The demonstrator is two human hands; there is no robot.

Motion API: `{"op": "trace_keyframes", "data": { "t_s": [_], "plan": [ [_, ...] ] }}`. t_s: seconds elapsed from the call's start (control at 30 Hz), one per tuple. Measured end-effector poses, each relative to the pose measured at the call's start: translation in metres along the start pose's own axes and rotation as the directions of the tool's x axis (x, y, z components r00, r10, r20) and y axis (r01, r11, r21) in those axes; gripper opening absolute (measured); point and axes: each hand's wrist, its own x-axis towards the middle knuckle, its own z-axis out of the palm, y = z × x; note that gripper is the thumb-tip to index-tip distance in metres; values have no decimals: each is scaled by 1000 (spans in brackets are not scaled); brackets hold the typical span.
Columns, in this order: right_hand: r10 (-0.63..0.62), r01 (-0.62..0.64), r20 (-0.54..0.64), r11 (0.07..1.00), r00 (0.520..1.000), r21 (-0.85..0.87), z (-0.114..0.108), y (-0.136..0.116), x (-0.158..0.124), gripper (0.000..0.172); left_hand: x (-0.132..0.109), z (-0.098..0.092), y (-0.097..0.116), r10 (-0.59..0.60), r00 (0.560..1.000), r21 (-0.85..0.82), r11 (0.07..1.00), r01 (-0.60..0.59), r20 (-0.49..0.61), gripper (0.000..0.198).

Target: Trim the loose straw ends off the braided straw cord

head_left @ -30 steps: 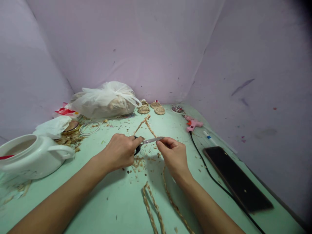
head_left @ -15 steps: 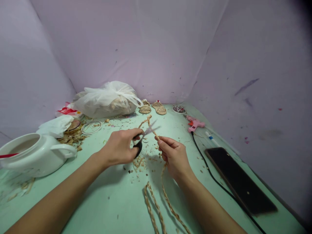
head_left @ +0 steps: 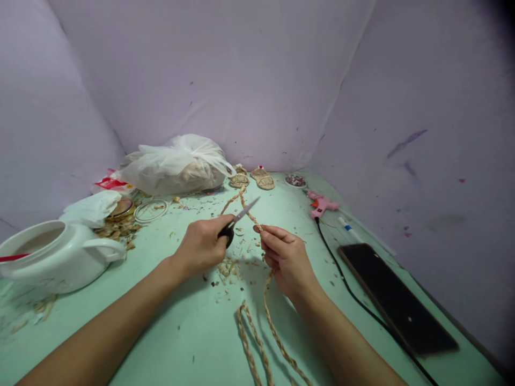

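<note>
My left hand (head_left: 201, 247) is closed around the black handles of small scissors (head_left: 238, 219), whose metal blades point up and to the right. My right hand (head_left: 284, 256) pinches a tan braided straw rope (head_left: 257, 332) just right of the blades. The braid runs from my right fingers away across the green table (head_left: 181, 321) toward the far side, and back down past my right wrist in a loop. Small straw clippings (head_left: 228, 268) lie on the table under my hands.
A white lidded pot (head_left: 56, 257) stands at the left, with a tissue and straw scraps behind it. A white plastic bag (head_left: 177, 166) sits at the back. A pink glue gun (head_left: 321, 205), its black cord and a dark phone (head_left: 396, 297) lie at the right.
The scissors have swung from lying level between both hands to pointing up and right. My right hand has let go of the blade tip and now pinches the braid.
</note>
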Motion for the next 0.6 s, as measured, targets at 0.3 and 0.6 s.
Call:
{"op": "trace_keyframes", "data": {
  "t_s": [0.3, 0.6],
  "plan": [
    [21, 13, 160, 978, 987, -209, -2, 8, -2, 17, 15, -21, 4, -489, 852, -900, 262, 349, 188, 31],
    [250, -137, 242, 905, 937, -403, 2, 17, -5, 13, 23, -42, -23, -550, 826, -990, -11, 143, 126, 18]
  ]
}}
